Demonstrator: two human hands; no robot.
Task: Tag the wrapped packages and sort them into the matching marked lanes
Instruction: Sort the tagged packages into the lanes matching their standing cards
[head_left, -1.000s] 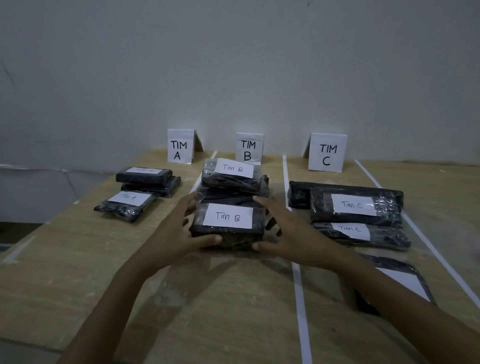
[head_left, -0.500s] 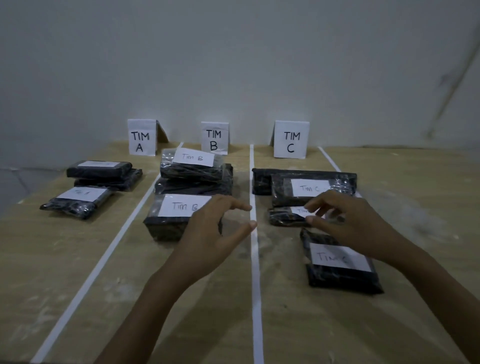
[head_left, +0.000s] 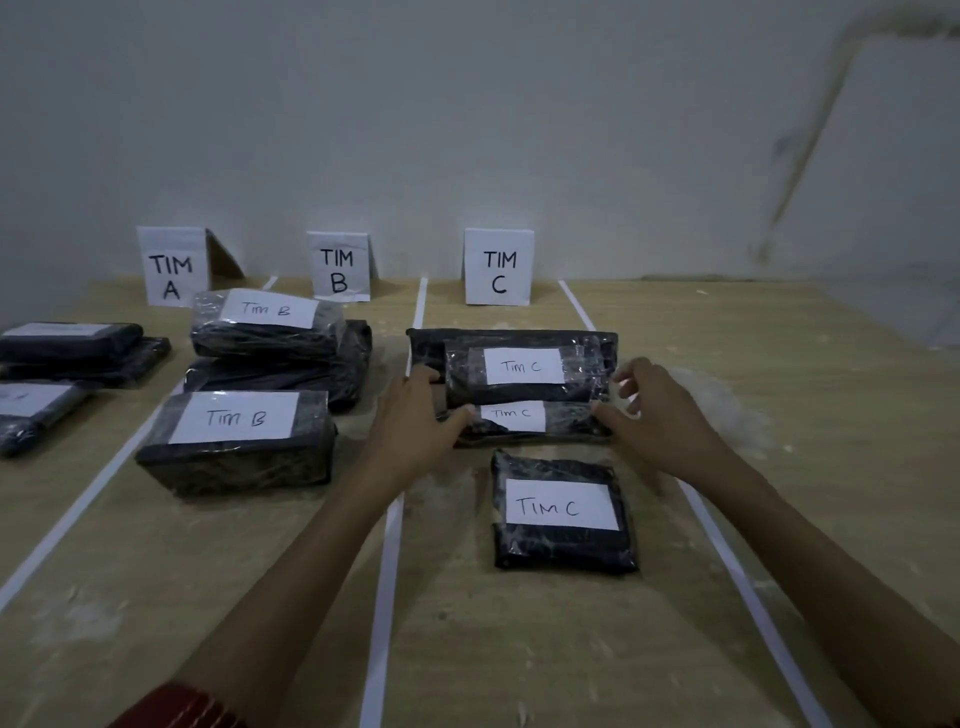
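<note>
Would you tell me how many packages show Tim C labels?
3: the nearest black wrapped package, a thin one behind it, and one stacked farther back. The long package underneath shows no label.

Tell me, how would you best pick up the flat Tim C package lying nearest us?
Probably from above, pinching its left and right edges. The nearest Tim C package lies flat, label up, apart from the others, with table showing on both sides for fingers to slip under. Keep off the paper label, which might peel.
</note>
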